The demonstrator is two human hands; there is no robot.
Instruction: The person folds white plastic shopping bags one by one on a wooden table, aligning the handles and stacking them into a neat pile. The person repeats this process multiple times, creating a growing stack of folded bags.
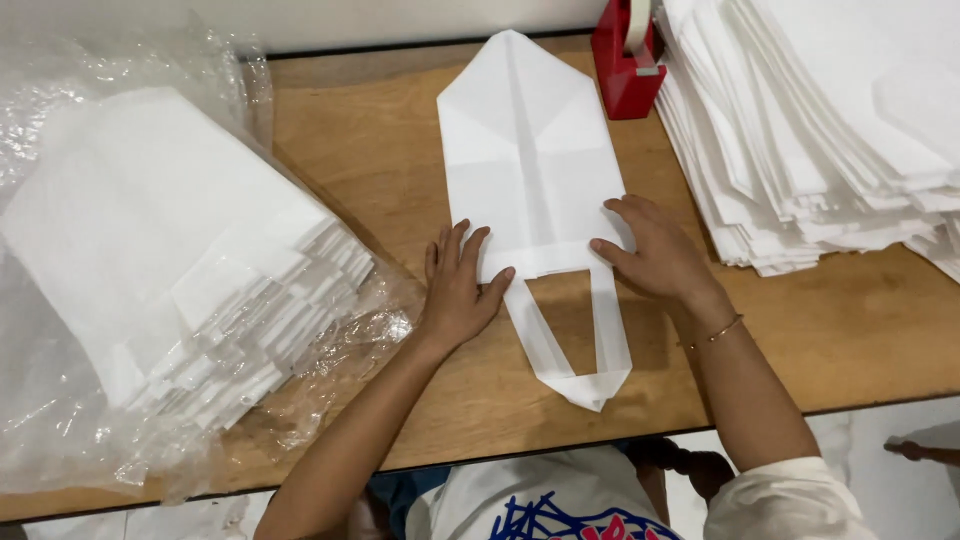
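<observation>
A flat white paper bag (530, 160) lies on the wooden table (380, 170) with its pointed folded bottom toward the far edge and its loop handle (580, 350) toward me. My left hand (460, 290) rests flat with fingers spread on the bag's near left corner. My right hand (650, 250) presses flat on the bag's near right corner. Neither hand grips anything.
A stack of folded white bags (170, 250) sits on crinkled clear plastic wrap (60, 420) at the left. Another large fanned stack of white bags (830, 120) fills the right. A red tape dispenser (628, 60) stands at the back edge.
</observation>
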